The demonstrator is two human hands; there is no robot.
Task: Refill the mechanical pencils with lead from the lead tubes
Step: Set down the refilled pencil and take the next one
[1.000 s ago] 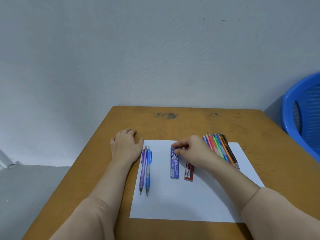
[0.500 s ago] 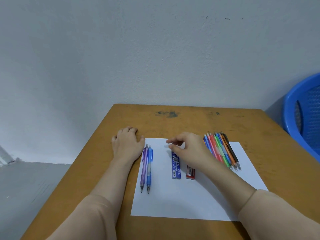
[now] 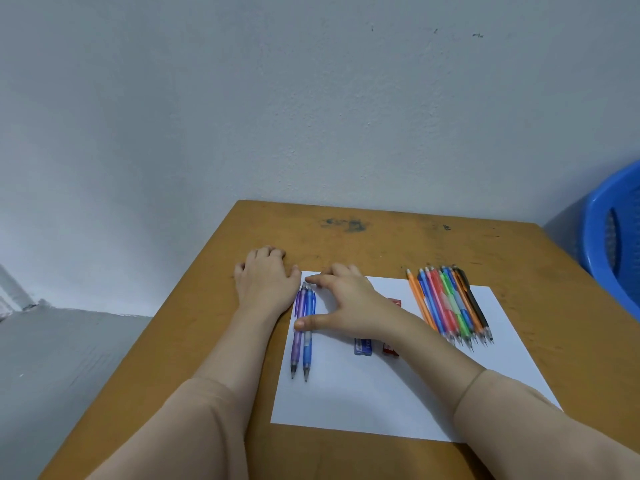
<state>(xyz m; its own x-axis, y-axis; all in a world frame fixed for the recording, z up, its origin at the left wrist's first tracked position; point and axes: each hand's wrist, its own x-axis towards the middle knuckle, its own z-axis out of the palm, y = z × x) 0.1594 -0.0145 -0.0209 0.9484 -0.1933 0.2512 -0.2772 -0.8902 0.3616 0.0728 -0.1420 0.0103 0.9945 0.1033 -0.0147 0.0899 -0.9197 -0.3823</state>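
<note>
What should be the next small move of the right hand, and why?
Probably pinch one pencil and lift it. The right hand is spread over the purple pencil and the blue pencil, its thumb at their barrels, yet it grips nothing. The left hand rests on the table, and the blue lead tube and the red lead tube lie on the paper.

A purple pencil and a blue pencil are laid side by side; a blue tube and a red tube are half covered.
</note>
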